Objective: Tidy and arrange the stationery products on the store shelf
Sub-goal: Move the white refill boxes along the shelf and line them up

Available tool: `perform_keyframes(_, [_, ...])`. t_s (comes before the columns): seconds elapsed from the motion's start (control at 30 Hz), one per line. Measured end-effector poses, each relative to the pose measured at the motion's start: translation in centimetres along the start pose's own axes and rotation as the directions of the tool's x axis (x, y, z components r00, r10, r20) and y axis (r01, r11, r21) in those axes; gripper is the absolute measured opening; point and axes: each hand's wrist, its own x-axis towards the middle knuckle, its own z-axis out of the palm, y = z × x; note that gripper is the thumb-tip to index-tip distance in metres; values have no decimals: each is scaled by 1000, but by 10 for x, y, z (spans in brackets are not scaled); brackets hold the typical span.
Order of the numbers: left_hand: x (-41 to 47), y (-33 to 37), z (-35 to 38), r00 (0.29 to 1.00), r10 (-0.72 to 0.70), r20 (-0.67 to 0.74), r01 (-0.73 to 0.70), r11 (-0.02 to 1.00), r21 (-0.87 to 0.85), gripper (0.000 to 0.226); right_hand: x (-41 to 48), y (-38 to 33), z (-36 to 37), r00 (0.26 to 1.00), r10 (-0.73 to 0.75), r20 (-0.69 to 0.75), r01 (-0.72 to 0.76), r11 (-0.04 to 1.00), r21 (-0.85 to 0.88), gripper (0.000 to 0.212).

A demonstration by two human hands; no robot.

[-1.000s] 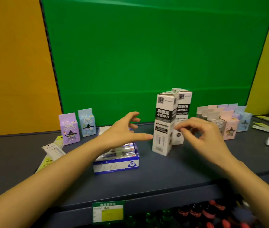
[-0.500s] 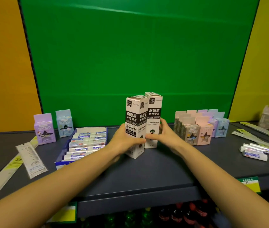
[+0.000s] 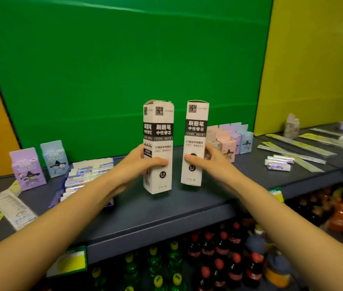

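Two tall white refill boxes with black label bands stand upright on the dark shelf [image 3: 166, 208], a small gap between them. My left hand [image 3: 139, 164] wraps around the left refill box [image 3: 159, 131] near its lower half, thumb across the front. My right hand [image 3: 210, 160] grips the right refill box [image 3: 196, 127] the same way from its right side. Both boxes rest near the shelf's front middle.
A blue tray of eraser packs [image 3: 86, 175] lies left of my left arm, with purple [image 3: 27, 168] and light blue [image 3: 54, 158] small boxes behind it. Pastel boxes [image 3: 229, 141] cluster at the right. Packaged rulers [image 3: 292, 156] and a ruler pack [image 3: 11, 206] lie flat. Drink bottles [image 3: 219, 253] fill the shelf below.
My hands went from hovering open to closing on the two boxes. The boxes, one behind the other before, now stand side by side and closer to the front.
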Motion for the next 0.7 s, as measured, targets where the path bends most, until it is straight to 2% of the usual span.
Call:
perform_keyframes(0.07, [3,3,15,999,14,42,-13,1000,-22,30,-19,2,-20,999,-11,-35,12,1000,13,45])
perform_keyframes(0.2, [16,11,63,989,59,133,-45,994,-103,24,-54,10,-68,986,2,-169,7,999,49,26])
perform_keyframes(0.33, [36,20,130,968,78,239,-38,985,-168,19,-90,21,-131,944,22,-329,-17,1000,18,41])
perform_keyframes(0.43, [51,25,184,951,97,294,-37,979,-201,19,-115,30,-184,908,48,-417,-50,999,5,39])
perform_keyframes(0.5, [61,26,220,948,94,305,-27,976,-218,19,-130,40,-220,881,68,-468,-79,997,-4,47])
perform_keyframes(0.7, [90,33,329,948,71,309,1,974,-229,22,-167,65,-335,850,81,-521,-125,991,-50,44])
